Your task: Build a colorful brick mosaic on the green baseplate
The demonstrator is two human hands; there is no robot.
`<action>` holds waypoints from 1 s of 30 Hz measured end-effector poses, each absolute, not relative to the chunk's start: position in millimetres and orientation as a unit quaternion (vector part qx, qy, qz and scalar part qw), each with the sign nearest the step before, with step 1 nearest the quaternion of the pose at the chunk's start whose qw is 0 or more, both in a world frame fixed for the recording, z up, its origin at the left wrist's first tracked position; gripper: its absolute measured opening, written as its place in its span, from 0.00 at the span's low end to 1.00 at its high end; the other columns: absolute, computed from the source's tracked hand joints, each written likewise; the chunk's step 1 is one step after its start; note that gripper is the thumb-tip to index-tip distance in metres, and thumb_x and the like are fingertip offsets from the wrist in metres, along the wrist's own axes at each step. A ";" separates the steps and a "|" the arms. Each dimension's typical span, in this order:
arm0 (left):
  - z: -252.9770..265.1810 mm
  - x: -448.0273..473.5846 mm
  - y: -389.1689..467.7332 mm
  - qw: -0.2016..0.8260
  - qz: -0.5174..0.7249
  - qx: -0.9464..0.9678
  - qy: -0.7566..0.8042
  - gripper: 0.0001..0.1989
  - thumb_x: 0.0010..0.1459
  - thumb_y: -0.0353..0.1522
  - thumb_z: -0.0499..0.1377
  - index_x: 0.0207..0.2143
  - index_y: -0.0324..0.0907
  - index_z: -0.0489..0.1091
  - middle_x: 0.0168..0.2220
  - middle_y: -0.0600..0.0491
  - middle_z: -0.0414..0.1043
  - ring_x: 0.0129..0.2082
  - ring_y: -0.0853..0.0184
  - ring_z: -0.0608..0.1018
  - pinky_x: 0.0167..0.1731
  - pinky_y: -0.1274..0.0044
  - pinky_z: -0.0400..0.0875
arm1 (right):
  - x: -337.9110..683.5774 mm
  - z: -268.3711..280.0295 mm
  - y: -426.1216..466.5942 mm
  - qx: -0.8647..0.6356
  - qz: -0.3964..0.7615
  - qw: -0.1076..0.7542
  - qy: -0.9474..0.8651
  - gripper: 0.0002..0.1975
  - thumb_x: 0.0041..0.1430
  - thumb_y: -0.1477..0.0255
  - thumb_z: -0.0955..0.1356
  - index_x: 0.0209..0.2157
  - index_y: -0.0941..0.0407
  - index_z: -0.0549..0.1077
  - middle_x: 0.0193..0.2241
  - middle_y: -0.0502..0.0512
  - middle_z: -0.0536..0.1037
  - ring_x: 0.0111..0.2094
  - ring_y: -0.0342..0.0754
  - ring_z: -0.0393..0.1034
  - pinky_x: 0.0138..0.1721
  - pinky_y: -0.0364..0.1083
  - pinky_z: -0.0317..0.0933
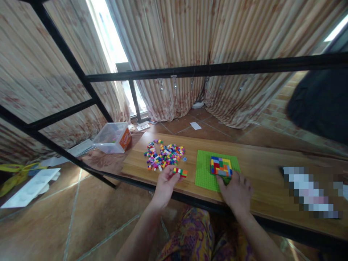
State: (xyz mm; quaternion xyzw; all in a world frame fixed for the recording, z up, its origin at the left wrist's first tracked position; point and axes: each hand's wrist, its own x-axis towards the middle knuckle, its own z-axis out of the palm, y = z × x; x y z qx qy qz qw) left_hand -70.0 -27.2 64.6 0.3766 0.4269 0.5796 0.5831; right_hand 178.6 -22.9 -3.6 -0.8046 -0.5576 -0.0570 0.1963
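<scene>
Between the thumb and fingers of my left hand (165, 185) is a short strip of joined toy bricks (180, 172), in red, white, green and orange. It is held just above the wooden table, in front of the loose bricks. My right hand (237, 192) reaches over the green baseplate (203, 170), thumb and fingers spread apart. Its fingertips are at the near edge of a square multicoloured brick build (221, 166) standing on the plate. Whether they press on the build cannot be made out.
Many loose toy bricks (163, 156) lie in a pile on the left of the wooden table (258, 159). A clear plastic box (111, 137) stands beyond the table's left end. A blurred-out object (310, 192) lies at the right. Black metal bars (190, 71) cross behind.
</scene>
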 end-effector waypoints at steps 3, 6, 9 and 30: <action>74.3 -58.6 -45.9 0.560 0.569 0.418 0.433 0.13 0.48 0.36 0.69 0.34 0.39 0.72 0.31 0.55 0.75 0.33 0.71 0.76 0.37 0.80 0.70 | 185.6 -5.7 -21.0 -0.786 -0.025 0.247 -0.566 0.35 0.60 0.51 0.60 0.57 0.65 0.64 0.50 0.72 0.72 0.52 0.65 0.63 0.51 0.60 0.56; 86.3 -57.5 -57.5 0.557 0.558 0.440 0.429 0.12 0.48 0.35 0.69 0.32 0.39 0.73 0.30 0.55 0.75 0.31 0.72 0.75 0.34 0.82 0.68 | 194.9 -2.6 -21.3 -0.755 0.021 0.338 -0.561 0.35 0.59 0.51 0.61 0.55 0.65 0.66 0.49 0.72 0.72 0.51 0.62 0.64 0.52 0.58 0.56; 97.3 -59.7 -70.5 0.561 0.552 0.440 0.433 0.12 0.49 0.36 0.69 0.32 0.38 0.74 0.30 0.54 0.75 0.30 0.71 0.75 0.34 0.81 0.69 | 193.0 14.8 -34.8 -0.722 0.074 0.454 -0.517 0.32 0.58 0.51 0.62 0.50 0.63 0.70 0.48 0.70 0.73 0.49 0.58 0.66 0.50 0.55 0.59; 119.5 -30.9 -154.9 0.408 0.465 0.602 0.505 0.13 0.65 0.39 0.53 0.44 0.47 0.75 0.32 0.53 0.77 0.33 0.65 0.78 0.36 0.77 0.67 | 72.3 94.2 -181.3 -0.575 0.366 0.492 -0.542 0.22 0.67 0.56 0.58 0.26 0.55 0.68 0.24 0.48 0.69 0.27 0.43 0.62 0.29 0.42 0.54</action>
